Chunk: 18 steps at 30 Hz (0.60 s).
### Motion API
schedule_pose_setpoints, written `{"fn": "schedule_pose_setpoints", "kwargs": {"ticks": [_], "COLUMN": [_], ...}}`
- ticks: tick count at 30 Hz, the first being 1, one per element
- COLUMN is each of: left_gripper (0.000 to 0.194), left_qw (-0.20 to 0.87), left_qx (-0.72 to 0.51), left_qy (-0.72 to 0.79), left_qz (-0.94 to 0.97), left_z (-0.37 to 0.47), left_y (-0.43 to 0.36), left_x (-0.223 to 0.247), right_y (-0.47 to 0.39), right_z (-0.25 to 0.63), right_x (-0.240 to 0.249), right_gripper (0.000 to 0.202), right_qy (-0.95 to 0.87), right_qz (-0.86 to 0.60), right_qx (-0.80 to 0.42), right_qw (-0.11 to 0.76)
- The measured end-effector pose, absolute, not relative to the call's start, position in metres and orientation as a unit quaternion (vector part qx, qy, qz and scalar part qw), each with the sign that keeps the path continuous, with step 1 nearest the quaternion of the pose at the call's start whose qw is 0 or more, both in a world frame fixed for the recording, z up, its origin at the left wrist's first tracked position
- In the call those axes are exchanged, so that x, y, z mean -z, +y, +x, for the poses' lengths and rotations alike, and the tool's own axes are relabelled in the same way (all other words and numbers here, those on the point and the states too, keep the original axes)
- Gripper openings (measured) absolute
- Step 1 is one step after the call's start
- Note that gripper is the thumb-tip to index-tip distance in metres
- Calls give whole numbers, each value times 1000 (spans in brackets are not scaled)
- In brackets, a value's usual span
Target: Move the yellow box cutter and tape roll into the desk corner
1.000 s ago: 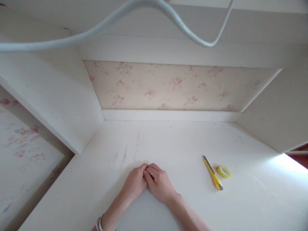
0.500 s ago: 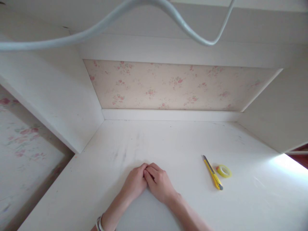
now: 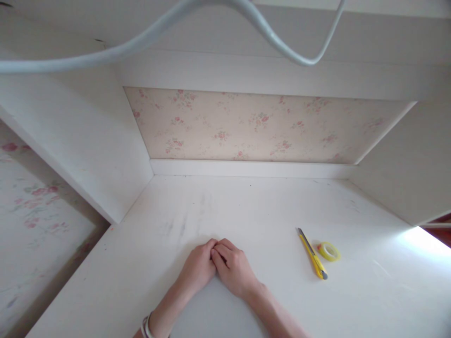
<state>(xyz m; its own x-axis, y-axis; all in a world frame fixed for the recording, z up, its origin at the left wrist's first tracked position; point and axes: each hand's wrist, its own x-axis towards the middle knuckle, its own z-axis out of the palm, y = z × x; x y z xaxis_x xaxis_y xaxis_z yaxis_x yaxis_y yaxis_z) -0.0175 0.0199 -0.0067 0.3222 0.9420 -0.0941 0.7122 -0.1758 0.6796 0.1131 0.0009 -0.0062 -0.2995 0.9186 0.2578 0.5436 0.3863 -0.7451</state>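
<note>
My left hand (image 3: 199,264) and my right hand (image 3: 237,267) rest together on the white desktop, touching at the fingers and thumbs. Both are closed, fingers curled inward, and no object shows in either one; the palms are hidden. A pale band circles my left wrist. Off to the right lies a yellow box cutter (image 3: 313,256), its blade end pointing away from me. Just beyond it on the right is a small roll of yellow tape (image 3: 329,252), close beside the cutter. Neither hand touches them.
The white desktop (image 3: 268,211) has grey smudges left of centre. White side panels stand at left (image 3: 88,141) and right (image 3: 405,159), with floral wallpaper (image 3: 218,122) behind. A pale cable (image 3: 268,35) hangs across the top, under an overhead shelf.
Both hands stay clasped in the same place. The camera view has shifted very slightly; the cutter and tape have not moved on the desktop.
</note>
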Motion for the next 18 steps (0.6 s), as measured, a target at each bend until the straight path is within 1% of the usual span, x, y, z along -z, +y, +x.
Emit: {"fn": "schedule_pose_setpoints", "kwargs": {"ticks": [6, 18], "left_gripper": [32, 31], "left_qw": [322, 318], "left_qx": [-193, -175], "left_qy": [541, 560], "left_qz": [752, 745], "left_z": [-19, -17], "left_y": [20, 19], "left_x": [9, 4], "right_y": [1, 1], "right_z": [113, 113], "right_x": [6, 6], "right_gripper": [25, 26], "right_qy": [-760, -762], "right_qz": [-479, -482], "right_qx": [-273, -268], "right_qw": [343, 340]}}
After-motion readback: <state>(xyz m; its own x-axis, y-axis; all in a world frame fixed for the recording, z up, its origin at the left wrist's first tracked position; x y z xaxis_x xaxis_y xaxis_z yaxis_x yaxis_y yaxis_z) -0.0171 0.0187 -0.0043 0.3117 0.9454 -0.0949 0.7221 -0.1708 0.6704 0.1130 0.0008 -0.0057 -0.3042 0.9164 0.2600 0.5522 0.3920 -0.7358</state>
